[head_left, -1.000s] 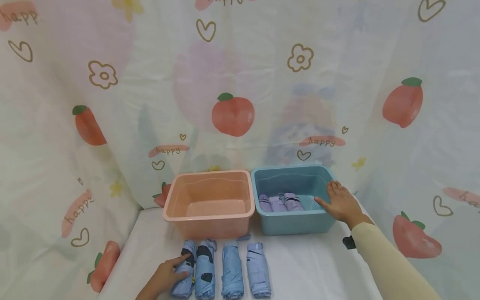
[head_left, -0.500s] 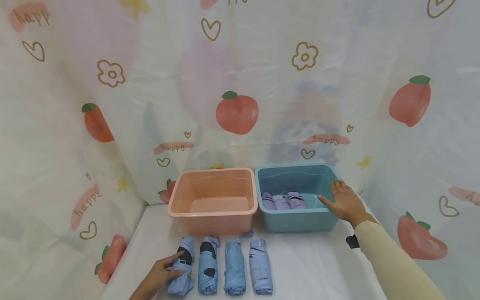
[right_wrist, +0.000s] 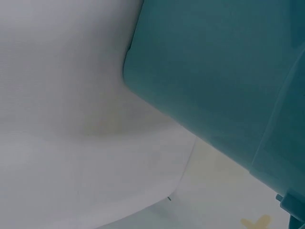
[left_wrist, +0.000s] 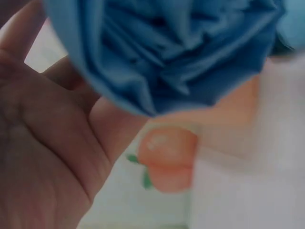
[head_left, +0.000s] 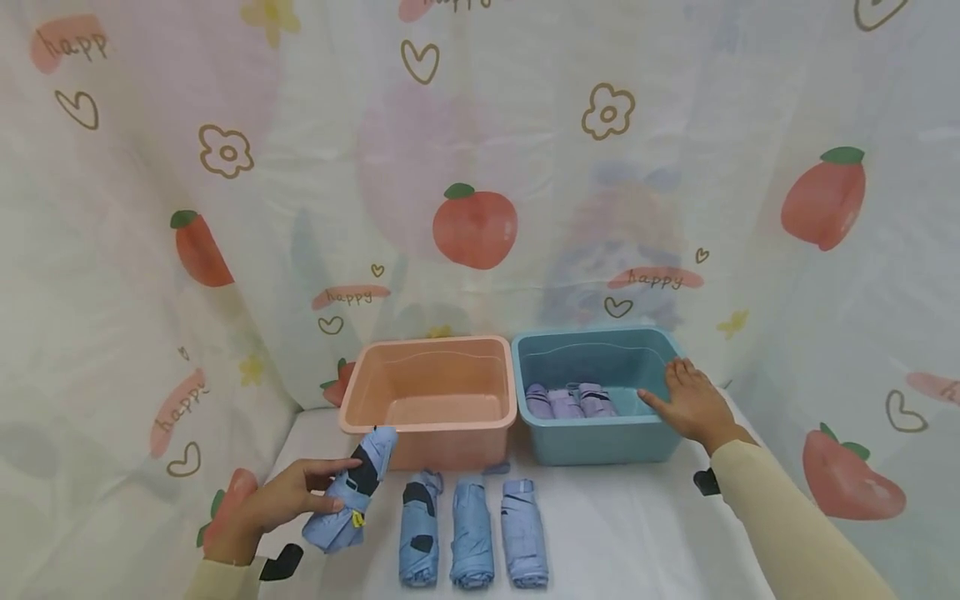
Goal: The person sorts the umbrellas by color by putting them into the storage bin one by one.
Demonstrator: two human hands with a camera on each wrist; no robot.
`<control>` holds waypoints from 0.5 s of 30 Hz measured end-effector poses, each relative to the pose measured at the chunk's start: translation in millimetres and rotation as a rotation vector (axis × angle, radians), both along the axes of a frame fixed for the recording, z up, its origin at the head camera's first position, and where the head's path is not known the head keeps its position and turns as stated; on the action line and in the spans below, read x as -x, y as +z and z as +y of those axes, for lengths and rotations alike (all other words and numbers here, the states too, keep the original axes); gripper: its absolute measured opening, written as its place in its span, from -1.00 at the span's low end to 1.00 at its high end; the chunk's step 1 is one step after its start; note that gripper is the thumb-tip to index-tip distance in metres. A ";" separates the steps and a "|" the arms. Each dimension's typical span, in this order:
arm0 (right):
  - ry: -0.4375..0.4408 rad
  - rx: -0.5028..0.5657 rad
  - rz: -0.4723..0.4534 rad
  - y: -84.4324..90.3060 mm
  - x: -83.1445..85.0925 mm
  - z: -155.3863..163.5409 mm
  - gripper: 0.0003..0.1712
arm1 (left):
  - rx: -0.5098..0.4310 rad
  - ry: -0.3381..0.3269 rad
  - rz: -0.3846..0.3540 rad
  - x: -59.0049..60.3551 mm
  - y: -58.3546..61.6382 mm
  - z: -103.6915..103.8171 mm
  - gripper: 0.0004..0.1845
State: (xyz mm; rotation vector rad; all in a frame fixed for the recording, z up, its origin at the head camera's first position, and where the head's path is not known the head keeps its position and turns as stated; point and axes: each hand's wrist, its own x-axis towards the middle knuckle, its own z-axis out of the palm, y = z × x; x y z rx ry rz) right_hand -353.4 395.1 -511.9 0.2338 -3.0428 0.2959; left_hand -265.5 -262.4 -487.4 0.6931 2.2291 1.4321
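One less on cloth (head_left: 630, 533), leaving three umbrellas (head_left: 472, 533): pinching blue umbrella (head_left: 362, 487) with left hand (head_left: 281, 496), seven o'clock; resting empty right hand (head_left: 693, 408), fingers straight, on blue tub (head_left: 600, 446), four o'clock.

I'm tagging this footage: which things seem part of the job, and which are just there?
Likely part of it:
rolled bundle in the left hand
three bluish bundles in a row
teal bin, the right hand at its rim
lilac bundles inside that bin
peach bin

Probably just background:
patterned curtain
white table surface
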 end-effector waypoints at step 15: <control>-0.021 0.020 0.007 -1.4 -2.4 0.3 0.18 | 0.089 -0.022 0.047 96.4 56.1 55.7 -0.33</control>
